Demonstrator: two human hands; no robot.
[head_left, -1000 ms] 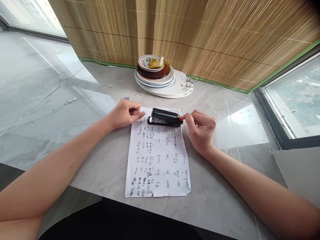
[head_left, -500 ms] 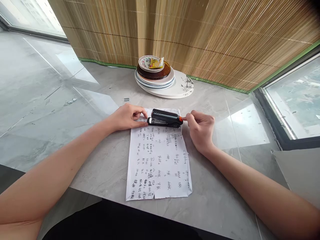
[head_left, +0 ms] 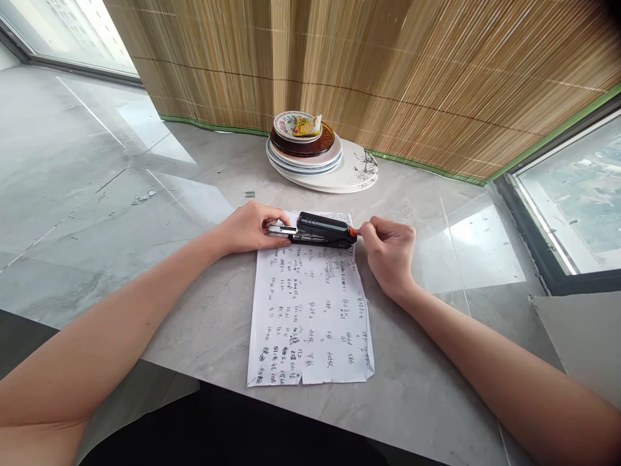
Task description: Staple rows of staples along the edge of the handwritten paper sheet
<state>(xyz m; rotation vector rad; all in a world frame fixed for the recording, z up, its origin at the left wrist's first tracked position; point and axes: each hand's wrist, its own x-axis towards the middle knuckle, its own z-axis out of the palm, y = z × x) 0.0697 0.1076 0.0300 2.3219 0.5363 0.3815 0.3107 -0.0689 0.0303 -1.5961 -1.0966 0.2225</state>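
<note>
A black plastic stapler lies on a handwritten white paper sheet, hands apart at its ends: the left hand has thumb and fingers around its protruding silver metal slide, grip unclear; the curled right hand touches its orange tab.

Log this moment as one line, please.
left hand: at protruding metal tray | right hand: at orange button | stapler: on handwritten sheet | plate stack: behind sheet
</note>
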